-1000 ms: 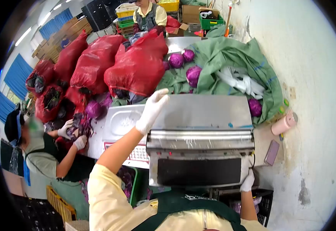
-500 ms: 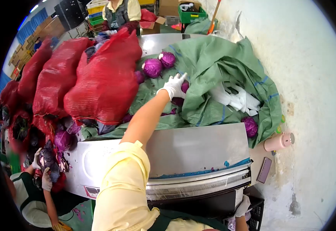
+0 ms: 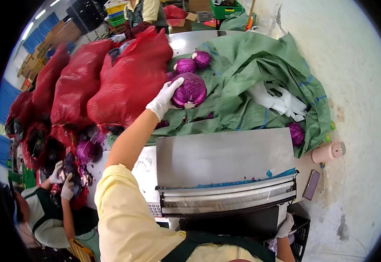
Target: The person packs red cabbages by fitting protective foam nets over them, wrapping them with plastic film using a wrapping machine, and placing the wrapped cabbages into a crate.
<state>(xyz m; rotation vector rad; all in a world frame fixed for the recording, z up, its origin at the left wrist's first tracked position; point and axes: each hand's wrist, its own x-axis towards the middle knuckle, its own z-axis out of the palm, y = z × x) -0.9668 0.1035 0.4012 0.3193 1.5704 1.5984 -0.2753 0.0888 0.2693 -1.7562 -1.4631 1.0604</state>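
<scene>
My left hand (image 3: 166,98), in a white glove, grips a purple cabbage (image 3: 190,91) from its left side, above the green sheet (image 3: 238,107). Two smaller cabbages (image 3: 185,66) lie just behind it. At the lower right, my right hand (image 3: 285,225), also gloved, is at the right end of the wrapping machine (image 3: 225,157). Its fingers are partly hidden there, so whether they hold anything does not show.
Full red mesh sacks (image 3: 127,83) stand on the left. A co-worker's gloved hands (image 3: 67,187) handle a dark cabbage at lower left. Another person (image 3: 144,11) is behind the table. A pink bottle (image 3: 328,152) and a phone (image 3: 311,184) lie by the right wall.
My left hand reached out over the machine to the green sheet, took hold of a cabbage and has moved it slightly left. My right hand has stayed beside the machine.
</scene>
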